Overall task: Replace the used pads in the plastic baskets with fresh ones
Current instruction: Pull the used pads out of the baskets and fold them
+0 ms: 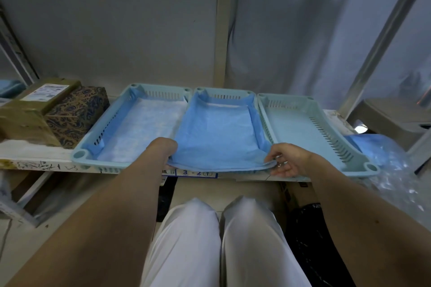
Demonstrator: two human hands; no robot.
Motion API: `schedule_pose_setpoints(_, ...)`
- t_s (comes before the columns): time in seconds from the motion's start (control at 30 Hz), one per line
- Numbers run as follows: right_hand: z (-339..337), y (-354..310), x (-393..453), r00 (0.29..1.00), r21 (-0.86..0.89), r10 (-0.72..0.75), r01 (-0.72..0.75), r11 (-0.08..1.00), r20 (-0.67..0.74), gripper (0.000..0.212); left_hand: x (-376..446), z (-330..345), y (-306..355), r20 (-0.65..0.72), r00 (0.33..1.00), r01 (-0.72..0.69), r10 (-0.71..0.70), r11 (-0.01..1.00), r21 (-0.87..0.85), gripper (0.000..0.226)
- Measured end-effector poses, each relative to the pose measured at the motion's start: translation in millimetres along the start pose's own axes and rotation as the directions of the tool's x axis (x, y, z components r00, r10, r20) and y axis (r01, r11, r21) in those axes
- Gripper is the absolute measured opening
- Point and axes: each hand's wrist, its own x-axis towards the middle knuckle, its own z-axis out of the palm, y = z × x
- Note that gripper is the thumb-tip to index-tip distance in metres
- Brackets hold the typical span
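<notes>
Down at the shelf's front edge, the left hand (164, 147) is gripping the near left corner of a blue pad (217, 133), its fingers curling under the fabric out of sight, while the right hand (288, 159) is pinching the near right corner between thumb and fingertips, the other fingers hanging loosely below. That pad is lying in the middle basket (224, 93), its near edge draping over the basket's front rim and its sides riding up the walls toward 12 o'clock, where a pale strip is showing across the far end. Sitting at 9 o'clock from the hands, touching the middle one, the left basket (80, 155) is holding a paler pad (142, 128), white-looking on top with blue edges folding up against the slotted left wall. Sitting at 3 o'clock, the right basket (370, 166) is showing only its bare light-blue floor. All three are resting side by side on a white shelf (35, 154). Farther out at 9 o'clock, a patterned box (79, 112) is standing beside a brown carton (25, 119) bearing a white label. Out at 3 o'clock, past the right basket, a clear plastic bag (394, 170) is holding something blue. At 6 o'clock, white-trousered knees (205, 228) are pointing toward the shelf.
</notes>
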Motion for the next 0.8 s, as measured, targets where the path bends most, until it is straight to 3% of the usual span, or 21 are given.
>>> schedule_pose_setpoints(0.13,-5.3,-9.9,-0.3,0.999,0.043,0.025,-0.027,0.999,0.045,0.040,-0.6,1.1,6.5,-0.021,0.997,-0.072,0.075,0.991,0.108,0.031)
schedule_pose_setpoints(0.3,4.1,-15.4,6.5,0.998,0.110,-0.025,0.018,0.994,0.057,0.011,8.5,8.0,17.5,-0.071,0.989,-0.118,0.129,0.982,0.148,0.051)
schedule_pose_setpoints(0.4,8.2,-20.0,13.6,0.995,0.087,-0.059,0.053,0.995,0.075,0.022,0.9,16.5,24.8,-0.163,0.975,-0.098,0.153,0.947,0.305,0.054)
schedule_pose_setpoints(0.47,8.9,-24.4,17.1,0.991,0.104,-0.088,0.077,0.992,0.099,0.029,-12.1,24.1,28.7,-0.292,0.917,-0.092,0.271,0.858,0.506,0.057)
schedule_pose_setpoints(0.5,9.1,-27.3,18.6,0.988,0.128,-0.104,0.090,0.988,0.113,0.028,-20.1,29.4,31.7,-0.321,0.858,-0.133,0.402,0.777,0.616,0.055)
schedule_pose_setpoints(0.53,8.7,-30.5,20.3,0.985,0.155,-0.122,0.103,0.982,0.121,0.026,-25.9,37.7,36.2,-0.275,0.783,-0.242,0.558,0.680,0.692,0.054)
schedule_pose_setpoints(0.6,8.1,-38.0,22.8,0.980,0.206,-0.159,0.132,0.970,0.123,0.019,-38.7,59.8,46.7,0.029,0.651,-0.584,0.759,0.475,0.658,0.061)
schedule_pose_setpoints(0.67,8.2,-46.5,25.5,0.974,0.231,-0.192,0.162,0.959,0.116,0.012,-57.2,89.5,55.9,0.393,0.595,-0.769,0.701,0.356,0.531,0.082)
schedule_pose_setpoints(0.7,8.7,-50.9,27.2,0.973,0.228,-0.205,0.177,0.958,0.106,0.010,-65.1,103.4,59.2,0.489,0.592,-0.787,0.641,0.329,0.521,0.088)
schedule_pose_setpoints(0.73,9.8,-54.7,29.3,0.973,0.220,-0.213,0.190,0.957,0.088,0.009,-68.8,115.8,61.2,0.511,0.596,-0.784,0.619,0.314,0.535,0.088)
schedule_pose_setpoints(0.8,13.5,-61.1,33.2,0.975,0.203,-0.218,0.205,0.957,0.040,0.014,-65.8,135.6,64.2,0.425,0.613,-0.753,0.666,0.328,0.571,0.070)
